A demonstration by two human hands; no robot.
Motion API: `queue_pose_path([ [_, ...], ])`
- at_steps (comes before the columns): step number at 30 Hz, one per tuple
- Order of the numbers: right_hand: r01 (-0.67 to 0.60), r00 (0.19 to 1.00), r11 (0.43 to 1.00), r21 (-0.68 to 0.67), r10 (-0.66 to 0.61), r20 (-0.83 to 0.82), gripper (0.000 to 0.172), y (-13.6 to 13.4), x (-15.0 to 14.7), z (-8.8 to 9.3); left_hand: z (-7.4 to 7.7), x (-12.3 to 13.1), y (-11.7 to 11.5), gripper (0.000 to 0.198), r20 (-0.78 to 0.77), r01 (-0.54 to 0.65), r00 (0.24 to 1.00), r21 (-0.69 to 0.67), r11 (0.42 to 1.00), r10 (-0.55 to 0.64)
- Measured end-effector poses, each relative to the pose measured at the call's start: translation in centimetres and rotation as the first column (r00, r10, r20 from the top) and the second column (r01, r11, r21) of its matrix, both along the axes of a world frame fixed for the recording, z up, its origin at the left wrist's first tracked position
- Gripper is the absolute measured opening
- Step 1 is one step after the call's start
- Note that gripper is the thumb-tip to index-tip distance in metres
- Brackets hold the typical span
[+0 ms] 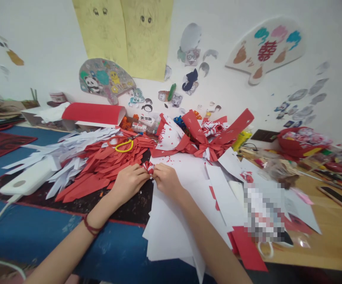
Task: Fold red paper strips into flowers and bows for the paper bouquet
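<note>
The left hand (132,179) and the right hand (166,179) come close together, their fingers bent and almost closed. Between the fingertips, both hands hold a small red-and-white paper piece (148,167), which is near the place where a black mat with red edge (141,207) meets a stack of white paper sheets (162,232). To its left lies a heap of flat red paper strips (95,173), with yellow-handled scissors (123,150) on top.
</note>
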State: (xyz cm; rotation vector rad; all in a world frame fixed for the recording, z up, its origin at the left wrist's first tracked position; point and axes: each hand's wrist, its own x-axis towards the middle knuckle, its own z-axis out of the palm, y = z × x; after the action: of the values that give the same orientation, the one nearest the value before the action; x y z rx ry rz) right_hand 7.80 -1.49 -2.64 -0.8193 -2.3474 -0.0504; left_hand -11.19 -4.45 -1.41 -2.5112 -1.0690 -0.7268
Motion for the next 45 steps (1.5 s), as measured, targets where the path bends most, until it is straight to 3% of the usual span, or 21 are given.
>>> queue_pose_path([
  [6,-0.034,0.998,0.998,-0.044,0.036,0.052,0.021,-0.08,0.02,0.03,0.05,0.22,-0.11,0.019,-0.114,0.016,0.993,-0.032,0.999,-0.019],
  [13,0.025,0.984,0.983,-0.181,-0.057,-0.171,0.02,-0.06,0.01,-0.2,0.43,0.49,-0.23,0.019,-0.004,-0.1,0.995,-0.011,0.995,0.1],
  [17,0.038,0.975,0.977,-0.208,-0.082,-0.209,0.02,-0.23,-0.03,-0.02,0.51,0.59,-0.26,0.02,0.006,-0.111,0.994,0.013,0.994,0.111],
  [24,0.115,0.987,0.991,-0.075,-0.122,-0.102,0.007,-0.26,0.22,0.02,-0.07,0.27,0.1,0.022,-0.012,-0.047,0.999,0.029,0.998,0.048],
  [29,0.06,0.997,0.998,0.024,-0.062,0.051,0.015,0.03,0.31,-0.01,-0.2,0.3,0.11,0.019,-0.166,-0.006,0.986,0.043,0.999,0.013],
  [32,0.011,0.997,1.0,0.025,-0.013,0.075,0.019,0.12,0.29,0.12,0.1,0.37,-0.02,0.018,-0.164,-0.013,0.986,0.051,0.999,0.021],
  [38,-0.027,0.982,0.981,-0.191,-0.01,-0.191,0.016,0.21,0.07,-0.08,0.4,0.48,-0.18,0.016,0.089,-0.148,0.985,0.007,0.989,0.147],
  [45,-0.106,0.882,0.927,-0.36,-0.08,-0.465,0.017,0.3,-0.44,0.19,0.0,1.01,0.01,0.015,0.284,-0.147,0.944,-0.103,0.984,0.171],
])
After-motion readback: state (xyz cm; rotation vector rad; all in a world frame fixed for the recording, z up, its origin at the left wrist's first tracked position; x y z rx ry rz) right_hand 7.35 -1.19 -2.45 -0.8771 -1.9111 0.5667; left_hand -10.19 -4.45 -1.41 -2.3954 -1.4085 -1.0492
